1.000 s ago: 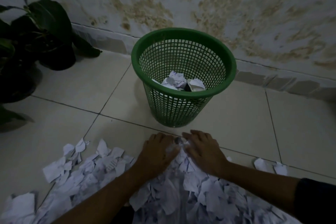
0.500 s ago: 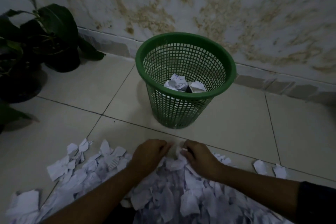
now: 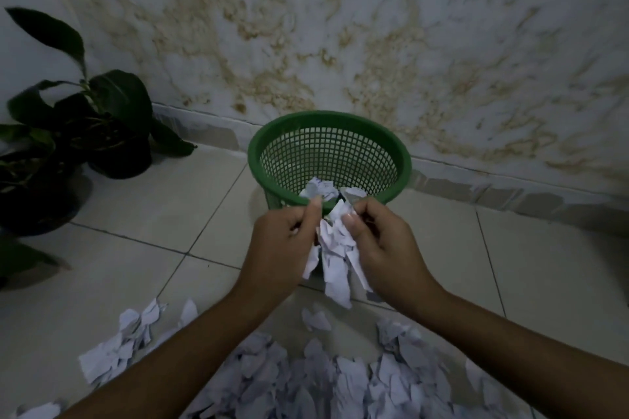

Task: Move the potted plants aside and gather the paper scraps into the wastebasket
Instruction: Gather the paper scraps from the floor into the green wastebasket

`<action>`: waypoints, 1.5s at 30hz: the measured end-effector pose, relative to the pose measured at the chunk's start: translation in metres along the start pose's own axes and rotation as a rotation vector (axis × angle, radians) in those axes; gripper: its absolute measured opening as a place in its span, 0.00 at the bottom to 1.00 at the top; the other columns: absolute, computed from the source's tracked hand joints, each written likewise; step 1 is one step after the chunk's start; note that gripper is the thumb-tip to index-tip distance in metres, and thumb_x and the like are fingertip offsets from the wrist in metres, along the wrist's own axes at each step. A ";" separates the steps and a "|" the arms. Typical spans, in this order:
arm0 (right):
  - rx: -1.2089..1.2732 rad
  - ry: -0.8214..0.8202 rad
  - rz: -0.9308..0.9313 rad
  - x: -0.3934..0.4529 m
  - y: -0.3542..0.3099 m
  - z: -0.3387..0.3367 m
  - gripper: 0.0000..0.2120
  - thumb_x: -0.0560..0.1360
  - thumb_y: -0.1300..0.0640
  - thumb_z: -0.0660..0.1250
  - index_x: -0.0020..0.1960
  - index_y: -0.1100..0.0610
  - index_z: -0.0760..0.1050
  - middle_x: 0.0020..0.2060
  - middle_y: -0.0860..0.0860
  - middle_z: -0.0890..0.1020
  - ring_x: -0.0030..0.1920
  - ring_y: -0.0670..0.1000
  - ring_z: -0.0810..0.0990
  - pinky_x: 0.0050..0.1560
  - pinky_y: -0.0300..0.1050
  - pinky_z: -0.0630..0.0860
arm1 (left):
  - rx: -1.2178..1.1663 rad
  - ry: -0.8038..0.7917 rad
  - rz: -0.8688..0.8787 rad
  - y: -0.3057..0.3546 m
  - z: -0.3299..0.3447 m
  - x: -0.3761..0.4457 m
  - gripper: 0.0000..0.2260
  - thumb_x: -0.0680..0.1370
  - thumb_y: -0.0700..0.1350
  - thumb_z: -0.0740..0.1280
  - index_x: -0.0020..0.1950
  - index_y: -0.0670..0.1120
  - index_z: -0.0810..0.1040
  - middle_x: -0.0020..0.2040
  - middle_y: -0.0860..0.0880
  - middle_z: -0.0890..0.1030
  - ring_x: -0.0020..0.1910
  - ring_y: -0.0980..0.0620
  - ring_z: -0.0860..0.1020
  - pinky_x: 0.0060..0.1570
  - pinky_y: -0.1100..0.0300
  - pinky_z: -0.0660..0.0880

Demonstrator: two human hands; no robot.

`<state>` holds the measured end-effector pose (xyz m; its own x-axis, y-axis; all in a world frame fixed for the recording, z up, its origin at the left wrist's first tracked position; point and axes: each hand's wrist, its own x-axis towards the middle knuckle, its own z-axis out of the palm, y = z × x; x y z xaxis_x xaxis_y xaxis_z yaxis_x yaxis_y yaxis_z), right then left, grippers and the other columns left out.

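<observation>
Two hands raised over a tiled floor (image 3: 531, 269), holding a bundle of paper between them. The left hand (image 3: 284, 241) and the right hand (image 3: 381, 245) press a bunch of torn scraps (image 3: 335, 248) from either side, fingers curled around it; loose strips hang below the grip.

Directly beyond the grip stands the green mesh wastebasket (image 3: 374, 143), its near rim just behind the fingertips and partly covered by them. Crumpled paper (image 3: 321, 188) already lies inside, visible just above the thumbs. Behind the basket rises a pale wall (image 3: 340, 27) with brownish stains, edged by a tiled skirting. Nothing stands between the held bunch and the basket's opening.

Well to the left of the grip, against the wall, stand two potted plants (image 3: 102, 126) in dark pots, their broad dark leaves spreading outward; they are apart from the paper.

Below and nearer than the grip, between the forearms, lies the main pile of scraps (image 3: 316, 381), white to bluish in the dim light, irregularly torn and overlapping. A smaller scatter (image 3: 126, 340) lies to the lower left of the left forearm. A few single pieces rest on the tile just under the hanging strips.
</observation>
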<state>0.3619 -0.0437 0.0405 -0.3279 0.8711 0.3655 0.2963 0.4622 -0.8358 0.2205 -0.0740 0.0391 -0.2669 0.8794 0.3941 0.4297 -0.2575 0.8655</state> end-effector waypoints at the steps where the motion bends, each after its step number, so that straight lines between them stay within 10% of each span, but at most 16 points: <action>1: 0.012 0.004 -0.013 0.002 -0.007 -0.002 0.11 0.78 0.61 0.62 0.37 0.54 0.69 0.28 0.43 0.71 0.30 0.41 0.68 0.32 0.32 0.64 | -0.023 -0.001 0.006 0.008 -0.001 0.002 0.23 0.79 0.45 0.61 0.25 0.38 0.63 0.23 0.45 0.63 0.24 0.57 0.61 0.25 0.63 0.58; 9: -0.090 0.163 -0.086 0.059 -0.022 -0.012 0.09 0.79 0.60 0.61 0.40 0.58 0.69 0.29 0.47 0.70 0.29 0.43 0.67 0.30 0.31 0.63 | -0.092 0.154 0.032 0.029 0.001 0.057 0.21 0.81 0.44 0.58 0.28 0.41 0.65 0.23 0.46 0.62 0.23 0.57 0.61 0.24 0.68 0.58; 14: -0.183 0.269 0.011 0.101 -0.004 -0.010 0.10 0.80 0.56 0.60 0.40 0.57 0.67 0.29 0.45 0.68 0.29 0.42 0.65 0.30 0.36 0.60 | 0.010 0.280 -0.068 0.001 0.011 0.102 0.25 0.80 0.57 0.52 0.31 0.42 0.68 0.28 0.39 0.68 0.30 0.47 0.68 0.31 0.50 0.65; 22: -0.176 0.249 0.089 0.123 0.013 -0.008 0.09 0.80 0.55 0.58 0.42 0.58 0.68 0.31 0.47 0.71 0.31 0.43 0.68 0.31 0.37 0.63 | 0.116 -0.010 -0.259 -0.008 0.017 0.124 0.30 0.82 0.56 0.44 0.41 0.41 0.79 0.33 0.48 0.76 0.32 0.56 0.72 0.32 0.62 0.65; 28: -0.354 -0.044 0.156 0.132 0.015 -0.014 0.14 0.80 0.49 0.58 0.51 0.57 0.78 0.42 0.49 0.79 0.37 0.40 0.73 0.32 0.25 0.66 | 0.253 0.004 -0.061 -0.022 0.009 0.131 0.27 0.82 0.58 0.45 0.42 0.49 0.81 0.41 0.49 0.82 0.41 0.50 0.79 0.46 0.56 0.74; 34: -0.489 0.062 0.139 0.132 0.036 -0.027 0.11 0.77 0.52 0.61 0.53 0.51 0.81 0.50 0.48 0.83 0.50 0.51 0.79 0.58 0.57 0.73 | 0.348 -0.088 0.053 -0.036 -0.001 0.129 0.25 0.82 0.55 0.49 0.43 0.46 0.82 0.32 0.51 0.78 0.35 0.56 0.76 0.39 0.59 0.71; 41: -0.431 0.175 0.230 0.125 0.026 -0.029 0.09 0.75 0.56 0.62 0.51 0.49 0.81 0.49 0.46 0.82 0.43 0.51 0.79 0.55 0.56 0.75 | 0.409 -0.016 0.107 -0.030 -0.011 0.122 0.28 0.80 0.57 0.48 0.38 0.42 0.80 0.33 0.44 0.81 0.36 0.49 0.77 0.58 0.46 0.70; 45: -0.485 0.052 0.310 0.109 0.017 -0.028 0.12 0.76 0.57 0.64 0.59 0.53 0.77 0.61 0.52 0.78 0.53 0.56 0.79 0.51 0.47 0.75 | 0.321 -0.130 0.037 -0.033 -0.027 0.108 0.30 0.80 0.60 0.50 0.41 0.37 0.78 0.36 0.38 0.80 0.36 0.42 0.77 0.41 0.49 0.73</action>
<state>0.3562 0.0635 0.0776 -0.1196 0.9793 0.1633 0.7527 0.1967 -0.6283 0.1538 0.0188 0.0613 -0.1425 0.9209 0.3630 0.6918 -0.1696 0.7019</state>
